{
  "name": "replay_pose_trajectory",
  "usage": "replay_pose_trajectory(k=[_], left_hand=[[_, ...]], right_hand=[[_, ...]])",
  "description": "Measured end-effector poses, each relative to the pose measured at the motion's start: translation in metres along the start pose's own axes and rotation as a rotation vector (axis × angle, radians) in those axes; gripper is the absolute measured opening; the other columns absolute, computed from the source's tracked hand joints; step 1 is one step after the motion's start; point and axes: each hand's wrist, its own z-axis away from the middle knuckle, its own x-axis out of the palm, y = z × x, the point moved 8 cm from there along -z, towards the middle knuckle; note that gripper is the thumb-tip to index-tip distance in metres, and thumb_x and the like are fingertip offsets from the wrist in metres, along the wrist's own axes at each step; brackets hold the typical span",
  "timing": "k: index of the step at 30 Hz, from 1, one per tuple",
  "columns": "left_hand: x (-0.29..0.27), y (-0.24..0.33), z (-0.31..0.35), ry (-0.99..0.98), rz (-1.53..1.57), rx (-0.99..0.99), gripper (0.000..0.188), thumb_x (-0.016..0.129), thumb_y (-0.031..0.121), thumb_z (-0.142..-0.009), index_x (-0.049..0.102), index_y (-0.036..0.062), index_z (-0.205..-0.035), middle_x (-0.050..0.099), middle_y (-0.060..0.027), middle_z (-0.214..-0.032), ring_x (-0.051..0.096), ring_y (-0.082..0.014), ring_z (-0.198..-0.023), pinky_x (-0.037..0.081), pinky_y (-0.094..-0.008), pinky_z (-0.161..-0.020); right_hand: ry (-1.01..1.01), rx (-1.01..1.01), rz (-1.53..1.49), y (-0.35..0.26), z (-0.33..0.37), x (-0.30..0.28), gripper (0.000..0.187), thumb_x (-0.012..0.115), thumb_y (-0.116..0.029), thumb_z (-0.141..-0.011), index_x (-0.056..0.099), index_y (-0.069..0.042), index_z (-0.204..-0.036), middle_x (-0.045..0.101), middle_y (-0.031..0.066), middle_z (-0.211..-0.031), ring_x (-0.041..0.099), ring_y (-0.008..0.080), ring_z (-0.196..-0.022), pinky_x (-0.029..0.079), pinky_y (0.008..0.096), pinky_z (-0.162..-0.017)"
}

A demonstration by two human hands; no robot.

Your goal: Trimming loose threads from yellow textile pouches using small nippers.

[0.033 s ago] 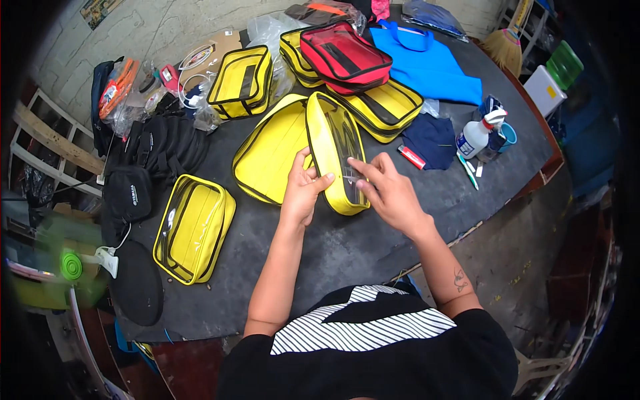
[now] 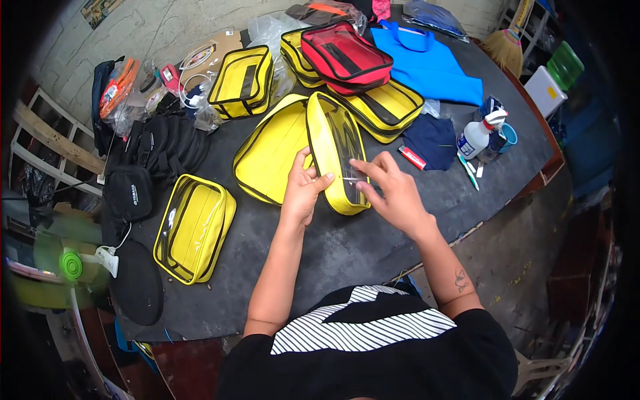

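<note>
A yellow bag with black trim and a clear window stands opened on the dark table, its body (image 2: 265,157) lying to the left and its raised lid (image 2: 323,148) tilted up. My left hand (image 2: 304,190) is closed on the lid's yellow side wall, thumb at its lower part. On the window side, my right hand (image 2: 393,191) has its forefinger and thumb at the clear panel. A thin pale object (image 2: 351,179) shows between those fingertips, too small to name. Nearest on the left lies another yellow clear-window bag (image 2: 193,228).
Behind are a red bag (image 2: 347,57) on yellow bags (image 2: 383,110), another yellow bag (image 2: 241,81) and a blue tote (image 2: 427,67). Right: a spray bottle (image 2: 475,137), toothbrush (image 2: 469,172), red-and-white box (image 2: 413,158), dark cloth (image 2: 432,141). Left: black bags (image 2: 167,143) and a fan (image 2: 71,265).
The fingers of my right hand have shifted very slightly at the clear panel. My left hand and the bag hold their place.
</note>
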Motion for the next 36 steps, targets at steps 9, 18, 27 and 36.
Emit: replay_pose_trajectory(k=[9,18,27,36], left_hand=[[0.002,0.001,0.000,-0.042,-0.025,-0.033,0.068,0.061,-0.010,-0.081,0.028,0.0033,-0.139,0.065,-0.0149,-0.104,0.064,-0.0182,-0.095,0.051,-0.0294,-0.085],[0.005,0.002,0.001,-0.062,-0.020,-0.035,0.067,0.061,-0.011,-0.080,0.030,0.0022,-0.138,0.065,-0.0153,-0.106,0.064,-0.0191,-0.096,0.050,-0.0304,-0.086],[0.003,-0.006,0.001,-0.055,-0.014,-0.020,0.057,0.053,-0.008,-0.087,0.032,0.0017,-0.139,0.065,-0.0153,-0.107,0.063,-0.0179,-0.097,0.048,-0.0286,-0.088],[0.000,0.012,0.000,-0.028,-0.198,0.092,0.054,0.053,-0.008,-0.086,0.037,0.0001,-0.138,0.065,-0.0141,-0.108,0.062,-0.0164,-0.098,0.047,-0.0282,-0.088]], right_hand=[[0.156,-0.245,0.232,-0.024,-0.010,-0.013,0.028,0.073,-0.013,-0.068,0.070,-0.012,-0.095,0.051,0.0046,-0.080,0.057,0.0184,-0.063,0.046,0.0319,-0.057],[0.057,-0.304,0.342,-0.036,-0.017,-0.014,0.026,0.073,-0.014,-0.067,0.070,-0.011,-0.093,0.051,0.0038,-0.078,0.059,0.0196,-0.063,0.045,0.0323,-0.057],[-0.041,0.022,-0.603,0.026,-0.024,0.026,0.022,0.070,-0.015,-0.075,0.067,-0.006,-0.095,0.057,0.0077,-0.088,0.061,0.0189,-0.083,0.047,0.0265,-0.071],[0.119,-0.323,0.251,-0.039,-0.020,-0.011,0.021,0.071,-0.013,-0.067,0.068,-0.011,-0.088,0.052,0.0038,-0.076,0.057,0.0200,-0.059,0.045,0.0328,-0.053]])
